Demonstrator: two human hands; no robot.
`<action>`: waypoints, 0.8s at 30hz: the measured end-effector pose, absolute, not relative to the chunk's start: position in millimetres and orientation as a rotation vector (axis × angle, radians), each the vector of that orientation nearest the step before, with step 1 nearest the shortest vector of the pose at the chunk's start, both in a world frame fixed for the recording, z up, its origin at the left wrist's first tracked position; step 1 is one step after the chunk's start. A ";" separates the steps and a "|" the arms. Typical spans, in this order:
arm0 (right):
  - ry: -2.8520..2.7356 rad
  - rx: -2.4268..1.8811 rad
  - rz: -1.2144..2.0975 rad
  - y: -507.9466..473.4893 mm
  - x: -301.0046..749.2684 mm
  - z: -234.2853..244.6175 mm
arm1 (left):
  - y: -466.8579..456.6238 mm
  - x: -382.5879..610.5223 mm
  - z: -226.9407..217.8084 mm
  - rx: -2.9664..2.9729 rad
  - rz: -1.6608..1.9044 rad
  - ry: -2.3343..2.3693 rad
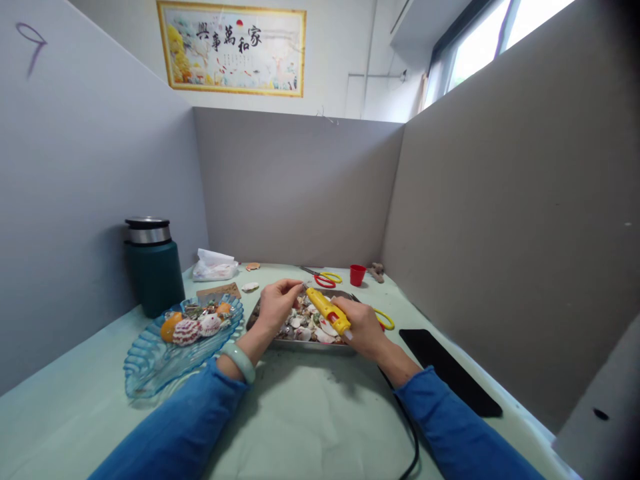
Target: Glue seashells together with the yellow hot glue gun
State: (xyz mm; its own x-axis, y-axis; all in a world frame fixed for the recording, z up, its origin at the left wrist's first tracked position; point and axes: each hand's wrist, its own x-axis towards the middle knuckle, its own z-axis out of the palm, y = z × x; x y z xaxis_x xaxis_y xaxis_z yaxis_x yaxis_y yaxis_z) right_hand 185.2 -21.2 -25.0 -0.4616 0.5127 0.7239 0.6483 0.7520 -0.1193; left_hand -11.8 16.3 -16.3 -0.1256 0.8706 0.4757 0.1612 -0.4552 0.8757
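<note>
Far left: partition with a handwritten purple mark, looped top, reads like a 9. Teal bottle by it, silver band below the lid, no logo legible. Blue scalloped dish in front, holding shells and orange pieces.

Next, white packet at the back; print not readable. Framed print on the wall above: 興事萬和家 as seen left to right; smaller characters under it too fine to read.

Left hand: thumb and fingertips nearly together at the glue gun's nozzle; can't tell if something small is pinched there. Pale green bangle on that wrist.

Centre: metal tray of mixed shells, below both hands. Yellow glue gun over it, nozzle up-left, no legible label. Red-and-yellow scissors behind.

Right hand: closed around the gun's rear. Red cup beyond, unmarked. Far right: plain black slab on the table.
</note>
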 end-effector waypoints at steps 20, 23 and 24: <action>-2.167 -0.952 -0.259 -21.3 184.8 -26.1 | 14.5 -10.7 -16.1 1.544 1.626 1.163; -2.152 -1.000 -0.273 -19.1 187.1 -27.3 | 14.5 -10.8 -16.3 1.520 1.629 1.164; -2.144 -1.020 -0.269 -18.3 188.1 -27.6 | 14.7 -11.1 -16.5 1.517 1.633 1.170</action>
